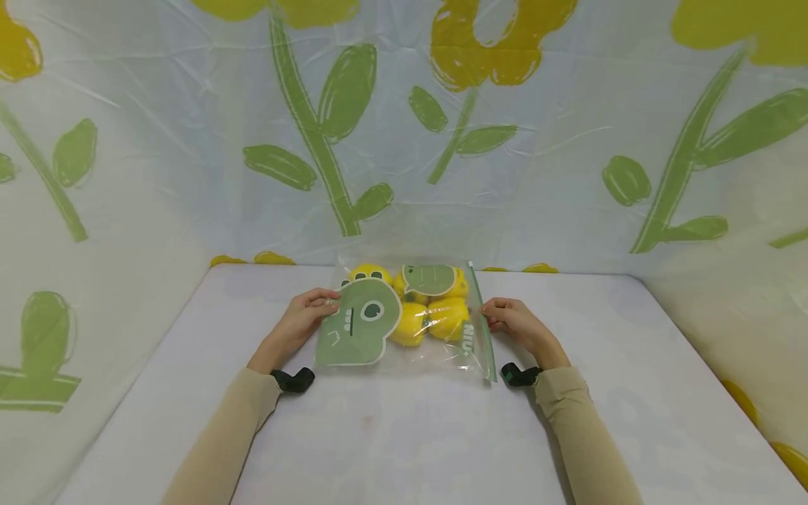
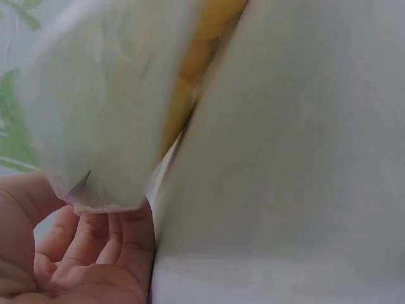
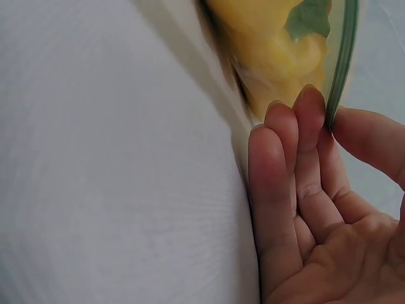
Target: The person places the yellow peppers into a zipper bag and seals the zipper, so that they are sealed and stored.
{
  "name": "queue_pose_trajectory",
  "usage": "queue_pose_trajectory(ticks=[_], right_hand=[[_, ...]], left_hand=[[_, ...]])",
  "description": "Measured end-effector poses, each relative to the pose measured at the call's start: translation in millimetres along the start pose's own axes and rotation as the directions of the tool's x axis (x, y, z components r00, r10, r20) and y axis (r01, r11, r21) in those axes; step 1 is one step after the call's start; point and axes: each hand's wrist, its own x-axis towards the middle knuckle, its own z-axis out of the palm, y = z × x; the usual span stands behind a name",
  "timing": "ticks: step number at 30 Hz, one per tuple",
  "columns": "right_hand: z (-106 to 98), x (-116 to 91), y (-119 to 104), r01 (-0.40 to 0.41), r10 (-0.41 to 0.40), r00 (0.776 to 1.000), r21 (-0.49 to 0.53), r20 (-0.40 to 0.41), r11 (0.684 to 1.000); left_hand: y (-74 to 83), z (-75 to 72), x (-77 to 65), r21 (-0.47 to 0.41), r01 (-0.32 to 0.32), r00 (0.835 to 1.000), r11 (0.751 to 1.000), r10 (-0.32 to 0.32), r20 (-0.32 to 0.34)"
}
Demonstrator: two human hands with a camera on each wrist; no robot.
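A clear zip bag point(image 1: 435, 361) with a green cartoon dinosaur print lies flat on the white table, its green zip strip point(image 1: 482, 322) along the right side. Inside it are several round yellow things point(image 1: 410, 324), partly covered by the print; their kind cannot be told. My left hand point(image 1: 303, 319) pinches the bag's left edge between thumb and fingers, as the left wrist view shows. On the other side, my right hand point(image 1: 520, 322) pinches the zip strip, with thumb and forefinger meeting on it in the right wrist view.
Black wrist cameras point(image 1: 293, 380) sit below both hands. The white table point(image 1: 391, 449) reaches back to a hanging cloth point(image 1: 391, 140) printed with yellow flowers and green stems, which also hangs along the left and right sides.
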Motion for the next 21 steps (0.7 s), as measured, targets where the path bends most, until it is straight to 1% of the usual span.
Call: queue_pose_trajectory(ticks=[3,7,13,21], right_hand=[[0.6,1.1,2.5,0.002,-0.002,1.000,0.002,-0.006,1.000],[2.9,2.7,4.3,0.014,-0.014,1.000,0.019,-0.019,1.000],[5.2,3.1,4.8,0.039,-0.038,0.999,0.013,-0.010,0.999],[4.8,2.0,6.2,0.053,-0.052,0.999,0.012,-0.010,0.999]], left_hand=[[-3.9,-1.4,0.5,-0.013,-0.008,1.000,1.000,0.008,-0.003],[-5.6,-1.9,0.3,-0.025,-0.018,0.999,1.000,0.017,-0.028],[-5.9,-0.9,-3.1,-0.037,-0.029,0.997,0.999,0.026,-0.068],[-6.8,2.7,-5.6,-0.003,-0.029,0.998,1.000,0.029,-0.061]])
